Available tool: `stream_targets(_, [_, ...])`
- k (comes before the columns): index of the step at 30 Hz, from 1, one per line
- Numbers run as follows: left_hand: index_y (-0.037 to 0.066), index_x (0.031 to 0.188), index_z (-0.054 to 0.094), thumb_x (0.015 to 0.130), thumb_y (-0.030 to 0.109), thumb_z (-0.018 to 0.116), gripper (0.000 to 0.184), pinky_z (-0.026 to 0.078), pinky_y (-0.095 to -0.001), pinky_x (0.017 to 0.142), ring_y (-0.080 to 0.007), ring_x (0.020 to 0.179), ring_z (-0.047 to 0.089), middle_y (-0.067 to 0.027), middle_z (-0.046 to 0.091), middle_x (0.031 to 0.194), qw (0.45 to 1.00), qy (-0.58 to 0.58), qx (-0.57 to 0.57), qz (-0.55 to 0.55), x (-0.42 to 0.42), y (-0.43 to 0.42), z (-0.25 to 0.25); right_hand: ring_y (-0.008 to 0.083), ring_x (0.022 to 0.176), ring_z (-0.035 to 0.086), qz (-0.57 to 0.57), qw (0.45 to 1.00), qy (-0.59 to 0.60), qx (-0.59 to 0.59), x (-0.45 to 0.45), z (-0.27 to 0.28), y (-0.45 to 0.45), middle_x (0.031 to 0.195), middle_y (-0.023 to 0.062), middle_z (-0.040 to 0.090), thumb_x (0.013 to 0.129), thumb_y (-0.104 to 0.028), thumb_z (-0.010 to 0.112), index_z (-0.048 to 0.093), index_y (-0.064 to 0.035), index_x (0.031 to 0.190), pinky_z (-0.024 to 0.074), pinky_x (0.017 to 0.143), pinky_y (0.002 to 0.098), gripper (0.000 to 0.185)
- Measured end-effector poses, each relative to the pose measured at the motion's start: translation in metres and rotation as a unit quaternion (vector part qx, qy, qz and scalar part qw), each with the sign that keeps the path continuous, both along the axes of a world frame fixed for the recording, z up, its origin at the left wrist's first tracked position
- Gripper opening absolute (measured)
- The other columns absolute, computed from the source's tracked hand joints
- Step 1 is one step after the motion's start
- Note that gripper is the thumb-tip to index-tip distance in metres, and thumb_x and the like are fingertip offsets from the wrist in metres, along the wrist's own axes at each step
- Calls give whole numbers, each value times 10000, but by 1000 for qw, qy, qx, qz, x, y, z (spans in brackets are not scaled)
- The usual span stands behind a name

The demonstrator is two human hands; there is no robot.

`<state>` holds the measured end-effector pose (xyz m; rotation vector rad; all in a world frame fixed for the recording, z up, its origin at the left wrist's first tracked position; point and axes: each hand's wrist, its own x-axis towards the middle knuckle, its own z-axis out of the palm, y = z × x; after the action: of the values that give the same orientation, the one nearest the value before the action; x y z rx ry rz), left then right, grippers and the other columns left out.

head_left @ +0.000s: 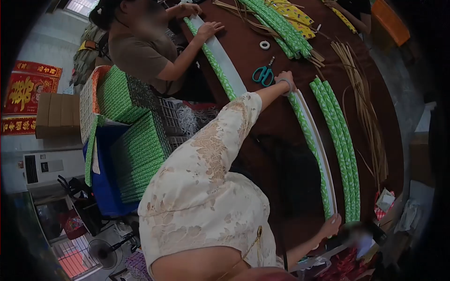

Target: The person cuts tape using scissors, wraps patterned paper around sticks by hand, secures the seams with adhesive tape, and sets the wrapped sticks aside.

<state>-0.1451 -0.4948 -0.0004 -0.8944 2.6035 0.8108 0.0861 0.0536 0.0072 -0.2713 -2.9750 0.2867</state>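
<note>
Left grip (284, 80) rests at one end of the green patterned strip (310, 138), just beside the teal scissors (263, 77); whether its fingers close on the strip cannot be told. From this grip the strip extends toward the person's right along the brown-covered counter (243, 54), its long axis bridging both hands and its pale band showing lengthwise. Right grip (331, 226) is at the opposite end, fingers drawn narrow, closure unclear. Each hand is nearest its own end. Beyond the strip, green rolls (344, 154) lie roughly parallel.
</note>
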Motion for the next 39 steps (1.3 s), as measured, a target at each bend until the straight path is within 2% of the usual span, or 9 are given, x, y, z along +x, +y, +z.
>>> stream_targets(3, [64,944,571,476,336,785,583,449,-350,807,-263,945,552,-135,581,989,998,54,-16,-5,-1,-6,-19,321,971,525,82,996,26,-17,-2,-8,-14,1087,167,539,851,-297,473,551,23,1037,414,821,386,379])
stream_targets(7, [56,924,600,496,356,798,559,463,-301,776,-205,868,583,-111,604,955,996,69,-1,-55,-6,-15,-25,242,1111,420,82,996,-47,-10,2,6,-43,1175,87,486,807,-332,533,487,-81,1141,216,971,420,420])
stream_targets(11, [85,926,607,583,340,740,448,452,-319,806,-218,918,573,-88,602,975,996,32,-8,-80,-3,-12,-15,230,1104,426,80,995,-60,-6,1,4,-51,1157,73,497,796,-398,530,493,-103,1141,206,976,418,456])
stream_targets(13, [95,916,596,663,244,670,302,458,-343,777,-237,906,569,-85,603,933,986,156,-35,-39,-4,-12,-35,226,1100,429,69,996,-58,2,1,-1,-48,1150,71,500,788,-414,534,498,-109,1136,206,970,421,463])
stream_targets(14, [93,888,581,699,141,607,197,460,-370,735,-251,859,569,-81,595,872,972,217,-82,-37,12,12,-4,226,1098,430,78,996,-49,1,2,0,-49,1149,70,500,784,-416,539,502,-108,1130,205,969,422,464])
stream_targets(17, [53,874,571,698,65,601,179,447,-357,697,-262,763,563,-112,599,832,885,417,-30,-205,21,49,-14,227,1090,436,74,995,-65,16,0,3,-51,1157,69,495,776,-414,551,512,-109,1114,203,967,425,457])
stream_targets(23, [62,954,575,800,246,545,242,447,-368,700,-280,817,567,-123,609,854,822,297,122,-470,68,154,0,228,1086,440,75,995,-58,30,0,2,-53,1160,68,491,768,-410,562,552,-111,1062,225,958,432,420])
stream_targets(32, [83,997,572,881,401,341,410,393,-378,817,-289,895,537,-115,597,926,816,217,45,-534,80,150,5,222,1075,446,59,996,-58,17,1,6,-57,1149,59,503,772,-392,565,569,-106,1036,238,956,417,389])
stream_targets(39, [61,1039,543,894,394,315,429,354,-366,867,-289,934,523,-127,580,972,813,203,29,-545,57,83,-4,218,1070,453,57,996,-67,18,-1,5,-56,1153,57,504,770,-387,566,568,-108,1036,237,957,415,386])
